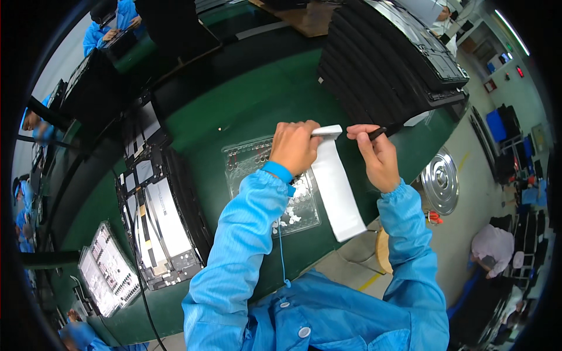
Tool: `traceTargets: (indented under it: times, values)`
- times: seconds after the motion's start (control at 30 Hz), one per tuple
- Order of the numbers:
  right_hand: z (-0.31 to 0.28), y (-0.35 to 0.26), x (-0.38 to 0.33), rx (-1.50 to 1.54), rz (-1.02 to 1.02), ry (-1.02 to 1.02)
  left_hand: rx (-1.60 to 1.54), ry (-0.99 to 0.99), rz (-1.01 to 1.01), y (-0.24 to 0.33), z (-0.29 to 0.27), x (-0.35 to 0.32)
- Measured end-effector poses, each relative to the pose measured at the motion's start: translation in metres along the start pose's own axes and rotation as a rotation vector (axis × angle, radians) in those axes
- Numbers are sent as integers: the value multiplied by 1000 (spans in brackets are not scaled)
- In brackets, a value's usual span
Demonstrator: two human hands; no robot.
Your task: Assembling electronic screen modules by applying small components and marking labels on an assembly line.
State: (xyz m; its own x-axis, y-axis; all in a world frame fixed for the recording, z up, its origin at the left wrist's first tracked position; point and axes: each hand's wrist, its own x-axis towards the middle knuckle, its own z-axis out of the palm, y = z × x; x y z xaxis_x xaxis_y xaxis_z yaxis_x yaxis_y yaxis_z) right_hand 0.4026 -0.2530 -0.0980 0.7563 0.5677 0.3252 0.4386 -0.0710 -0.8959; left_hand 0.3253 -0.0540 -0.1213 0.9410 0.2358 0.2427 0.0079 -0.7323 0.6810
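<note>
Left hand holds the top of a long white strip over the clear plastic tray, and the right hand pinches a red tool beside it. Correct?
Not quite: the tool in the right hand is black, not red, as the head view shows. The rest stands: the left hand holds the top of the long white strip over the clear plastic tray.

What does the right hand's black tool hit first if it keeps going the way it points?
Probably the stack of black trays. The right hand holds the black tool pointing up-right toward the stack's lower edge; depth is unclear, so it could pass short over the green table.
</note>
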Motion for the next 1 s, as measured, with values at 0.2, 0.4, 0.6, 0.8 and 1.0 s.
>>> traceTargets:
  times: [0.2, 0.4, 0.6, 0.8, 1.0]
  values:
    - [-9, -26, -8, -350, 126, -95, -50, -210, -32, 17, -10, 0]
    - [13, 18, 7, -499, 206, -103, 333, 100, 123, 10, 22, -9]
    - [27, 28, 14, -485, 146, -63, 449, 206, 388, 18, 41, -41]
    - [24, 22, 13, -147, 174, 132, 544, 71, 316, 15, 46, -39]
    - [5, 12, 18, 51, 304, 43, 494, 72, 275, 10, 45, -41]
